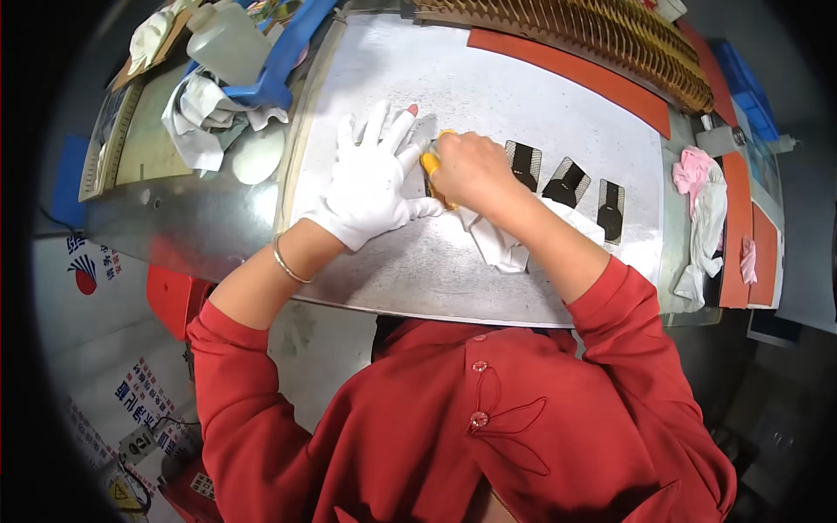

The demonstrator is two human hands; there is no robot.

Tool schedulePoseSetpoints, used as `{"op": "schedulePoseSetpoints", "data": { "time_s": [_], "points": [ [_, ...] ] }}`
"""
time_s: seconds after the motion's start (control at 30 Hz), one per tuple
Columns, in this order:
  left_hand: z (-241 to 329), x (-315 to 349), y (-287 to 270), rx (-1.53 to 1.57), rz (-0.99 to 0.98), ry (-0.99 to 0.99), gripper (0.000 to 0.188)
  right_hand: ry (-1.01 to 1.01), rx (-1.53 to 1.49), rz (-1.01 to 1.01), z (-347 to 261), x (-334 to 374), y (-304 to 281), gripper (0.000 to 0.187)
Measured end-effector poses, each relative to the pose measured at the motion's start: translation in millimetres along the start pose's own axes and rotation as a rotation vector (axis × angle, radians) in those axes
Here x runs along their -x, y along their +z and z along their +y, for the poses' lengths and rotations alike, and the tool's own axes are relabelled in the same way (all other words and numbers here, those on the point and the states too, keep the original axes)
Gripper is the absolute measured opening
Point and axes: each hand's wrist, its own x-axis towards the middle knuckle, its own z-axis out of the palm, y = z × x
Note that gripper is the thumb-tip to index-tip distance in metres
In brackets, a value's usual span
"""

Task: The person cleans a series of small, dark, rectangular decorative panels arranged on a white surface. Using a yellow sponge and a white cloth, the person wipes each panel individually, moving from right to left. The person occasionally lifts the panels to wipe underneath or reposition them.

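Note:
My left hand [370,185] wears a white glove, with one reddish fingertip bare. It lies flat on the white work surface [384,279], fingers spread, its thumb near a dark, thin piece that is mostly covered. Over that piece, my bare right hand [475,170] is closed on a small yellow thing [430,163]; its exact kind is hidden by the fingers. A white cloth [497,246] lies crumpled under my right wrist. To the right rest a dark flat plate with a patterned edge [524,166], a second such plate [565,183] and a third [610,213].
A long slotted rack [575,39] and an orange-red strip [567,70] line the far edge. At left are a blue tray [275,78], a translucent bottle [228,45], rags [199,118] and a round white pad [258,157]. Pink cloth [695,170] lies at right.

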Motion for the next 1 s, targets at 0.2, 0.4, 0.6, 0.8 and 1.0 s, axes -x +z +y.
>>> {"op": "schedulePoseSetpoints", "data": {
  "time_s": [0.2, 0.4, 0.6, 0.8, 1.0],
  "points": [
    [9.6, -9.0, -27.0, -0.013, -0.039, 0.092, 0.078, -0.042, -0.181, -0.054, 12.8, 12.1, 36.7, 0.023],
    [8.0, -17.7, -25.1, 0.038, -0.059, 0.195, 0.101, -0.034, -0.04, -0.017, 16.2, 20.8, 22.2, 0.024],
    [9.8, -6.0, -38.6, -0.067, -0.165, 0.158, 0.124, -0.075, -0.068, -0.029, -2.4, 52.1, 13.2, 0.018],
    [2.5, -8.2, -39.3, -0.049, -0.219, 0.137, 0.122, -0.111, -0.021, -0.168, -2.0, 76.7, 11.2, 0.02],
    [-30.9, 10.8, -60.0, 0.208, -0.031, 0.018, 0.111, -0.169, 0.102, -0.041, -2.1, 69.5, -42.0, 0.03]
  ]
}}
